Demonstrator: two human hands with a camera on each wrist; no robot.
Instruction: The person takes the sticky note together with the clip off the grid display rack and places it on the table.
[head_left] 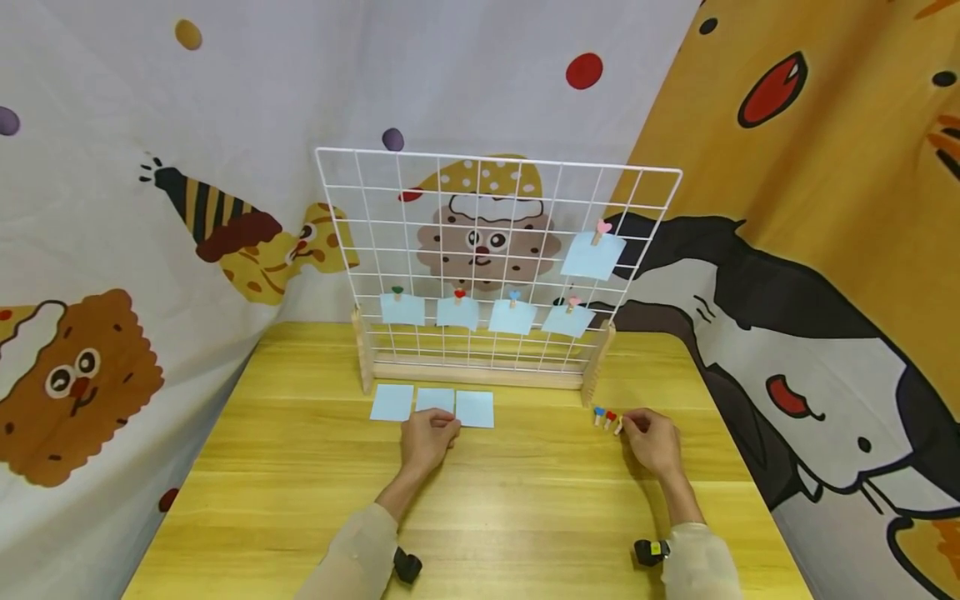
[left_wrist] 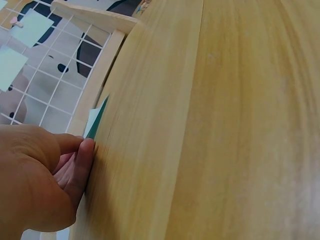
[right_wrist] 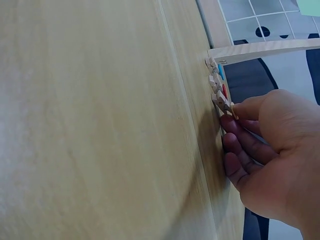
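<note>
Three pale blue paper notes lie in a row before the wire grid (head_left: 487, 258). With thumb and fingers my left hand (head_left: 429, 440) pinches the near edge of the rightmost note (head_left: 476, 408), whose edge tilts up in the left wrist view. The left note (head_left: 392, 402) lies flat, and the middle note (head_left: 435, 399) is partly hidden by that hand. At the right, my right hand (head_left: 654, 440) pinches a small wooden clothespin (right_wrist: 223, 101) between thumb and index finger. Beside it lie a clothespin with a blue heart (head_left: 598, 414) and one with a red heart (head_left: 610, 418).
The grid stands on a wooden base (head_left: 480, 375) with two side feet. Clothespins hold several blue notes on it: a row low down and one note (head_left: 592, 255) higher at the right. A printed curtain (head_left: 480, 75) hangs behind the wooden table (head_left: 510, 517).
</note>
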